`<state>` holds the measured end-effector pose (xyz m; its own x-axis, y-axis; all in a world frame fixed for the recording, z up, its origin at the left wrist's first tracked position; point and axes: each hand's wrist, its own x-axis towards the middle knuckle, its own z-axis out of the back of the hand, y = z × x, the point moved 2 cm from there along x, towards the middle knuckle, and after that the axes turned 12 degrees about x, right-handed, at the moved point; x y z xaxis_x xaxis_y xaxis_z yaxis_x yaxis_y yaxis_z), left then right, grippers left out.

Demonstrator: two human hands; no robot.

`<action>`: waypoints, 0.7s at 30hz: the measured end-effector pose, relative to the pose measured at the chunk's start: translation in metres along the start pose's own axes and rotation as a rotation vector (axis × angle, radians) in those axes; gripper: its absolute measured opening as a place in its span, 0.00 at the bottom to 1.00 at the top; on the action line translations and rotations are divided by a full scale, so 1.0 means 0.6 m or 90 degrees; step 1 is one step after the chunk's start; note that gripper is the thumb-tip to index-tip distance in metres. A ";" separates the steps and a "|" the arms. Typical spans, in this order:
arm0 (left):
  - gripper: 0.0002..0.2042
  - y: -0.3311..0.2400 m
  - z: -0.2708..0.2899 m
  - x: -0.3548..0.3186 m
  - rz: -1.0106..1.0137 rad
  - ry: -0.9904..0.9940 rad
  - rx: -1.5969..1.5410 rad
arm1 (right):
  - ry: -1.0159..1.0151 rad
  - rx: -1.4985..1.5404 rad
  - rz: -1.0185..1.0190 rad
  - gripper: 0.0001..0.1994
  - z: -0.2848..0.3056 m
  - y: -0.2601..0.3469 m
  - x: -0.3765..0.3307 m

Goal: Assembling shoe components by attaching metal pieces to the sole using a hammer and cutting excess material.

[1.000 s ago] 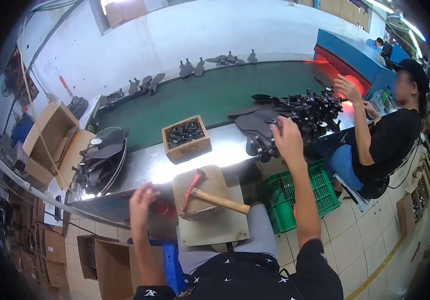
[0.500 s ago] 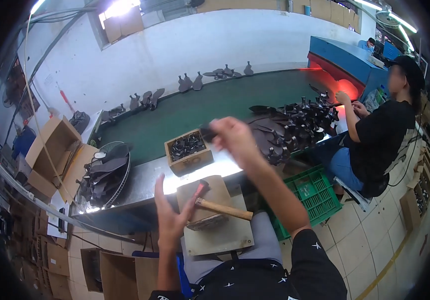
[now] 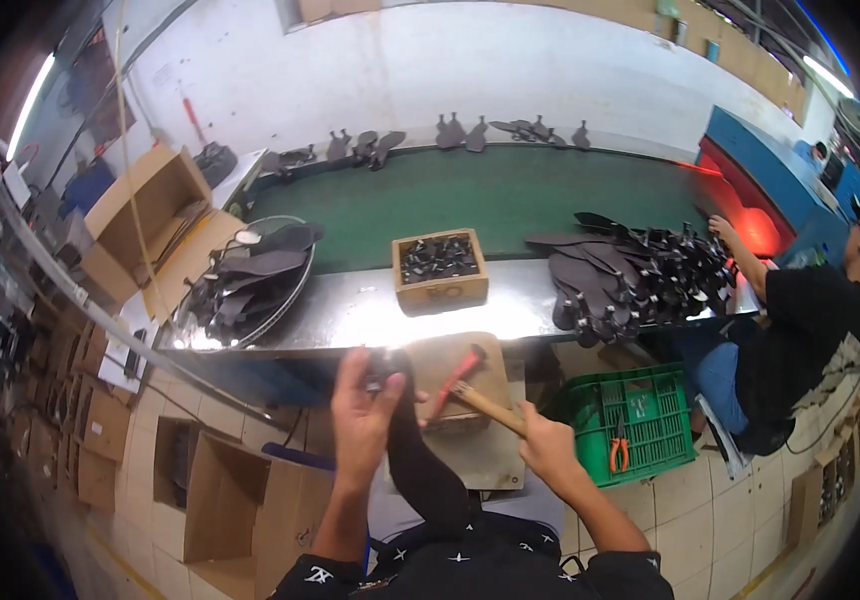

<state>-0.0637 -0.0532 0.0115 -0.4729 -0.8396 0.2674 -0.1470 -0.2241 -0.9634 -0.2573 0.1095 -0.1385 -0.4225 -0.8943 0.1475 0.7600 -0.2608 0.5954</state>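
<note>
My left hand is closed on the upper end of a dark grey shoe insole. The insole hangs down toward my lap. By my fingertips a small dark piece shows at its upper end, too blurred to make out. My right hand grips the wooden handle of a hammer. Its red head rests on or just above a tan work block on my lap; I cannot tell which. Beyond the block, a wooden box of small black heel pieces stands on the bench's metal edge.
A wire basket of insoles stands left, near an open cardboard box. Heeled insoles lie heaped right on the green belt. Orange-handled pliers hang on a green crate. A co-worker sits at the right.
My left hand was open and now holds an insole. My right hand has come down from beside the box and taken the hammer's handle. The view has turned, shifting the scene rightward.
</note>
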 end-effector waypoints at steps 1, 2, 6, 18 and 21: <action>0.25 0.014 -0.010 -0.001 0.038 0.010 0.005 | -0.054 0.018 0.019 0.29 0.010 -0.006 -0.015; 0.21 0.041 -0.018 0.004 0.076 0.022 0.010 | -0.109 0.037 0.037 0.25 0.021 -0.012 -0.029; 0.22 0.207 -0.036 0.091 -0.185 0.093 0.480 | -0.094 0.257 -0.104 0.11 0.014 -0.082 -0.129; 0.08 0.289 -0.070 0.446 -0.400 -0.023 0.921 | -0.277 0.747 -0.337 0.10 0.104 -0.062 -0.237; 0.07 0.304 -0.098 0.484 -0.243 0.091 1.023 | -0.291 0.722 -0.230 0.05 0.088 -0.054 -0.238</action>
<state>-0.2790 -0.3087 -0.0857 -0.7066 -0.5906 0.3897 0.6804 -0.7184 0.1450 -0.2476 0.2647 -0.1374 -0.8190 -0.5724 -0.0402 -0.1841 0.1958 0.9632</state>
